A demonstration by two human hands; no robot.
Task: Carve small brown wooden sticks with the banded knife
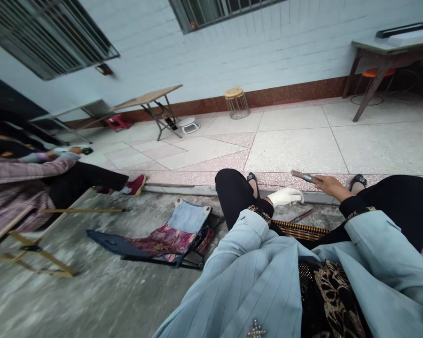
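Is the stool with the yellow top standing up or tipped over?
Standing up: the stool is on the floor, with its round seat on top.

- Brown stick-like tool (306, 177), grey metal band round it; held up beyond the woven seat (298, 230), pointing left;
- Slim reddish-brown rod (302, 216); slanted, just beyond the woven seat

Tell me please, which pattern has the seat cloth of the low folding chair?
The seat cloth is floral, pinkish-red with paler patches, best seen in the head view.
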